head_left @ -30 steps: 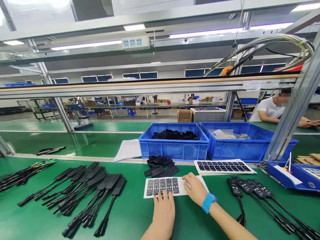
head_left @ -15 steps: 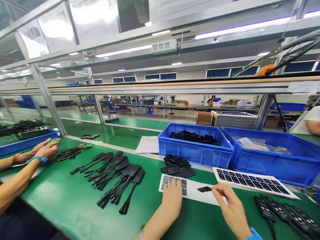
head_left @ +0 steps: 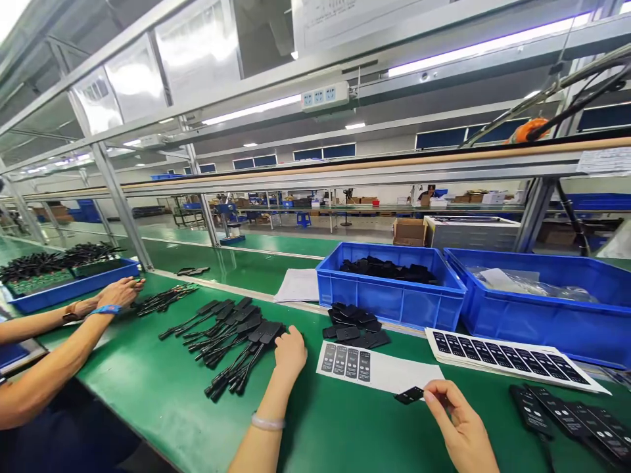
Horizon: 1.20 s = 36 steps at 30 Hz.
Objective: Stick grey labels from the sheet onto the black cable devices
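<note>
Right of center, one blue bin [head_left: 389, 307] holds black plastic pieces [head_left: 389, 270], a second bin [head_left: 547, 325] clear bags [head_left: 555, 289]. Lower right, the right hand [head_left: 458, 417] pinches a black label [head_left: 409, 395]; centrally, the left hand [head_left: 290, 353] is at cabled modules [head_left: 265, 332], finger grip unclear.

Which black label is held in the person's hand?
The single label pinched in the right hand, at the bare end of the backing strip; four other labels lie flat on it in a row.

Green bench [head_left: 172, 394] carries cabled devices [head_left: 247, 325], label sheets [head_left: 399, 373]
</note>
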{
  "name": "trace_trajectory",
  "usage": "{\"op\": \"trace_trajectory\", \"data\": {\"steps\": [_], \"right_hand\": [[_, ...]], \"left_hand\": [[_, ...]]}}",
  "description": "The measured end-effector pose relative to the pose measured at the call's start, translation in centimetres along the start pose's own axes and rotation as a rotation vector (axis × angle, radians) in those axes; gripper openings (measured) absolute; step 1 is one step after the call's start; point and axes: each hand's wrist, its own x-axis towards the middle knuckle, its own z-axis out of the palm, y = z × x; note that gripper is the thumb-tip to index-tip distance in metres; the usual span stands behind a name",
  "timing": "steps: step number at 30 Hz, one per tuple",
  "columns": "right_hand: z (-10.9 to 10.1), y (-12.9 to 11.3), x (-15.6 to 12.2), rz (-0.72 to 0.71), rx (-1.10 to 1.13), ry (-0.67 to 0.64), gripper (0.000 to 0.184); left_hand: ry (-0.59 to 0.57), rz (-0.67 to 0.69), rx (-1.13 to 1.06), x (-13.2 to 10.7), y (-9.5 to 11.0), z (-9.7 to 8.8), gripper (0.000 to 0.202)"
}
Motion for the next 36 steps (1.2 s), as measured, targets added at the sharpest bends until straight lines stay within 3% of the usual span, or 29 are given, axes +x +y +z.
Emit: {"op": "trace_trajectory", "data": {"steps": [4, 8, 13, 18, 26, 36], "right_hand": [[0.1, -0.6, -0.3, 0.107, 0.169, 0.004, 0.027], [0.0, -1.1, -0.2, 0.173, 0.262, 0.0, 0.031], [0.0, -1.6, 0.0, 0.239, 0.325, 0.031, 0.034], [0.4, -1.9, 0.2, 0.314, 0.379, 0.034, 0.037], [0.8, -1.8, 0.0, 0.327, 0.342, 0.008, 0.038], [0.9, -2.1, -0.2, 0.327, 0.327, 0.018, 0.036]], "left_hand": [[-0.146, 0.231, -0.297, -1.4, 2.2, -0.4, 0.034], [-0.458, 0.37, -0.675, -4.6, 5.3, 0.5, 0.029], [-0.862, 0.378, -1.037, -9.6, 7.7, 2.0, 0.04], [-1.223, 0.248, -1.349, -12.2, 8.1, 2.2, 0.059], [-1.344, 0.2, -1.344, -13.2, 8.3, 2.4, 0.058], [-1.357, 0.253, -1.338, -13.3, 8.3, 2.2, 0.051]]}}
